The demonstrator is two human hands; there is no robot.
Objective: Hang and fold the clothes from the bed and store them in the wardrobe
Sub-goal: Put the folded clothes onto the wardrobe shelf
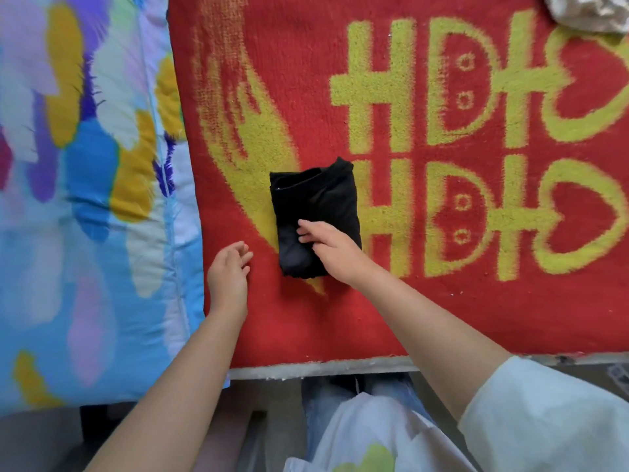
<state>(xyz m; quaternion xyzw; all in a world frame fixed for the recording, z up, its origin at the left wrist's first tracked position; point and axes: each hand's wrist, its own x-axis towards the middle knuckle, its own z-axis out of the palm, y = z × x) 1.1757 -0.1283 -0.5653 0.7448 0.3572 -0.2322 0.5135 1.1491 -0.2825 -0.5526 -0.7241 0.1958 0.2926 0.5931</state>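
A black garment (pixel 315 202) lies folded into a small rectangle on the red blanket (pixel 391 318) with yellow-green patterns that covers the bed. My right hand (pixel 326 248) rests on the near right part of the folded garment, its fingers pressing down on the cloth. To the left of the garment, my left hand (pixel 228 275) hovers over the blanket with relaxed fingers and holds nothing. Both forearms reach in from the bottom of the view.
A quilt (pixel 85 199) in blue, yellow and purple lies along the left side of the bed. A pale crumpled cloth (pixel 589 10) shows at the top right corner. The bed's near edge (pixel 323 367) runs just in front of my legs.
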